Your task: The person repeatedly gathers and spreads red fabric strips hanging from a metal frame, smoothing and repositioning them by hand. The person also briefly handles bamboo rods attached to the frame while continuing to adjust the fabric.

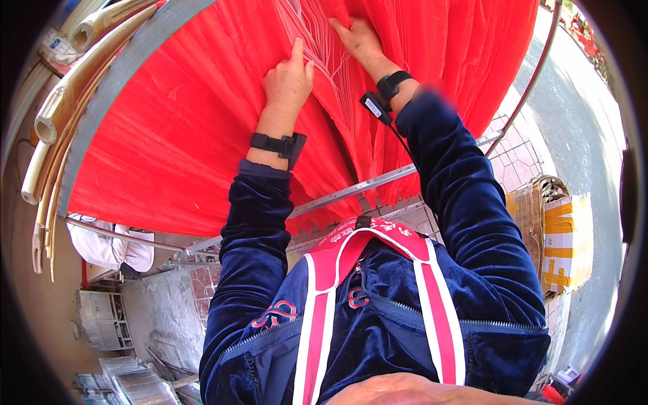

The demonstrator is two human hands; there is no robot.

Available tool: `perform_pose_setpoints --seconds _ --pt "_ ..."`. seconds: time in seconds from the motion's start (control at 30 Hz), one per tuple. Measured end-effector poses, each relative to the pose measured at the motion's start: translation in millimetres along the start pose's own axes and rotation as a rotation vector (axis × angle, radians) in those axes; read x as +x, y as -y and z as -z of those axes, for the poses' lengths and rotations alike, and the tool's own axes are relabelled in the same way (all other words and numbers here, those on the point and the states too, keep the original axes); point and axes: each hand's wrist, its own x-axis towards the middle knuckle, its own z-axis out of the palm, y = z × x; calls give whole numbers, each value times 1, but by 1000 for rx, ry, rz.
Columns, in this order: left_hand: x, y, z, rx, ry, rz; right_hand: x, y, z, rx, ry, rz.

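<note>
Wide folds of thin red sheeting (167, 131) spread out before me, draped over a metal frame. Pale loose threads (324, 61) run down a parting in its middle, between my hands. On the left side of that parting, my left hand (288, 83) lies against the sheeting with its index finger stretched forward and the other fingers curled. Whether those curled fingers pinch any material is hidden. My right hand (359, 43) grips a fold of the red sheeting just right of the threads, its fingertips partly covered by the cloth-like layer.
A metal bar (354, 190) crosses close before my waist, and a curved metal rim (109, 91) bounds the left side. Bamboo poles (66, 101) lean beyond that rim. Taped cardboard (562, 243) stands at the right beside the road (592, 167). Metal pieces (136, 379) lie lower left.
</note>
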Motion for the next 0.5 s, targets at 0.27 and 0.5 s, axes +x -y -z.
perform_pose_setpoints --seconds 0.27,0.5 --pt "-13 -23 10 -155 0 67 -22 44 0 48 -117 263" --pt "-26 -44 49 -641 -12 209 -85 83 37 299 -379 587"
